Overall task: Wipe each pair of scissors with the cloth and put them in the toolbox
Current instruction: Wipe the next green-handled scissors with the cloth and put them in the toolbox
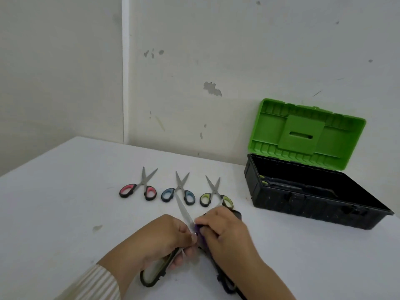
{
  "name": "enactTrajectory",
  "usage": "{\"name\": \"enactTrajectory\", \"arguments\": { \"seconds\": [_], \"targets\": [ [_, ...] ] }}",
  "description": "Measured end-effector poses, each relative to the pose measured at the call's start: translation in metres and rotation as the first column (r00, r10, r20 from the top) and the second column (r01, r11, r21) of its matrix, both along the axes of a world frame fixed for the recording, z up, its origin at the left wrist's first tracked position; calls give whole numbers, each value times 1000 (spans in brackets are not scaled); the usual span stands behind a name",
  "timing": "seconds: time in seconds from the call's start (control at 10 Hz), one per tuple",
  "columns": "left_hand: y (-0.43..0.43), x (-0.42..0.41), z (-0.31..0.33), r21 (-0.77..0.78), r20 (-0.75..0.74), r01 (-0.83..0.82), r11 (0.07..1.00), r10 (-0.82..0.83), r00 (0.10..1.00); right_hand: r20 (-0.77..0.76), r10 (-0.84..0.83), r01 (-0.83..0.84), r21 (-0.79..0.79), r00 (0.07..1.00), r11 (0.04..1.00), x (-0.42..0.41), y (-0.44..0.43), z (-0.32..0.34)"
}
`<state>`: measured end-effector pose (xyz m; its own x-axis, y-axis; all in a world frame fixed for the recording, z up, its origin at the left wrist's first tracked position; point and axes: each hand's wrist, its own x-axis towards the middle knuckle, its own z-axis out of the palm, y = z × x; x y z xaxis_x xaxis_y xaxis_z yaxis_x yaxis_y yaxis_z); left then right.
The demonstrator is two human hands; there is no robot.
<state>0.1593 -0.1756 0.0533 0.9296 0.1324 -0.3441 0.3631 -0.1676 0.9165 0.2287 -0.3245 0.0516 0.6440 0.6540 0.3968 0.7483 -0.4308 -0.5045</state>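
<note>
Tabletop [65, 191], white and flat, holds everything. Left hand [168, 239] curls round the large steel scissors with black-olive plastic handles [184, 213] near the pivot, and one handle loop pokes out below the palm. The blades are splayed open; the long blade points up and away from the hand toward the blue pair. Right hand [223, 232] pinches a dark purple cloth [199, 231] against the base of that blade, just beside the left fingertips (cloth mostly hidden under the fingers). The second handle runs down under the right wrist.

Beyond the hands a row lies flat, tips toward the wall: small pink-handled scissors [138, 187], small blue-handled scissors [178, 191] and small green-handled scissors [214, 194], the last nearest the right knuckles. A black plastic toolbox [303, 211] with its green lid [307, 135] tipped open sits at the right, well apart from both hands. A yellow-green-ended item [263, 179] lies inside at its left end (can't tell what).
</note>
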Motion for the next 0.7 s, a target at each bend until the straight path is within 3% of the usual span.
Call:
{"name": "enactTrajectory", "arguments": {
  "seconds": [0.1, 0.3, 0.4, 0.5, 0.6, 0.7],
  "targets": [
    [0, -1, -3, 49, 9, -1, 999, 0, 1000, 54, -130, 125, 78, 990, 989, 11, 3, -4],
    [1, 1, -8, 92, 49, -22, 996, 18, 999, 33, -92, 89, 88, 995, 992, 2, 5, -5],
    [2, 2, -8, 86, 68, -25, 996, 19, 997, 16, -164, 161, 108, 986, 981, 9, 4, -7],
    [1, 2, -9, 92, 70, -32, 995, 25, 997, -8, -67, 68, 108, 998, 992, 1, 8, -11],
    [-2, 2, -6, 105, 78, -23, 994, 15, 997, 27, -143, 138, 153, 989, 979, 6, 6, -12],
    [-2, 0, -6, 103, 92, -21, 994, 11, 996, 93, -88, 79, 96, 992, 992, 0, 9, -15]
  ]
}}
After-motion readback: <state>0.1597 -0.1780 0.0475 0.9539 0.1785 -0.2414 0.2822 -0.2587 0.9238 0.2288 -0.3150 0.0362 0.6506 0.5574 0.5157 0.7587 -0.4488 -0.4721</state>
